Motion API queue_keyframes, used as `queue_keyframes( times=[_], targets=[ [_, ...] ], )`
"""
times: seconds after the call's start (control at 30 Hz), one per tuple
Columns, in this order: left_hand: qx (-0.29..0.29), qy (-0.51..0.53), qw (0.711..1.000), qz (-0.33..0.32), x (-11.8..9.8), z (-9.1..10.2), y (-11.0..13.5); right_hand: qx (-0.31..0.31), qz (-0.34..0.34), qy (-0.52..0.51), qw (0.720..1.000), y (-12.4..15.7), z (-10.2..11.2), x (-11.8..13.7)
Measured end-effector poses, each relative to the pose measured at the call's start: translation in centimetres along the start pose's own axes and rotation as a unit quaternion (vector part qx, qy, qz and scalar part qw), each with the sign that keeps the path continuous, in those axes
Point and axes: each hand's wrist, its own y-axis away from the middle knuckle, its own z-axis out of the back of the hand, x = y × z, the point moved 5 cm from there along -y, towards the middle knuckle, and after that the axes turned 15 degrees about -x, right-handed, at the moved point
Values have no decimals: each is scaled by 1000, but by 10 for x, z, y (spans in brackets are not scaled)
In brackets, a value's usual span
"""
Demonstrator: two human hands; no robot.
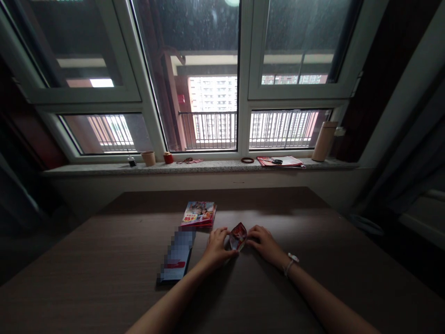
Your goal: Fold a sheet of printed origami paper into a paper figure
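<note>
A small piece of folded printed paper, red and white with an opened, pocket-like shape, stands between my two hands over the brown table. My left hand grips its left side, thumb at the lower edge and fingers behind. On the opposite edge, my right hand pinches the paper with its fingertips; a bracelet circles that wrist. Left of my left hand lies a phone, its screen partly blurred out. Just beyond the phone sits a stack of colourful printed flyers.
The table reaches toward a stone windowsill. On the sill stand a paper cup, a red jar, a dark bracelet, scissors on red papers, and a tan thermos.
</note>
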Motion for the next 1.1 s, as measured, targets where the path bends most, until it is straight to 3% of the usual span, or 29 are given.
queue_keyframes(
  times=[0.57, 1.1],
  targets=[
    [6, 4, 1000, -5, 1, 1, -1, -68, -8, 35, 997, 0, 2, 8],
    [5, 1, 1000, 0, 2, -1, -2, -77, -25, 58, 995, 0, -4, 5]
  ],
)
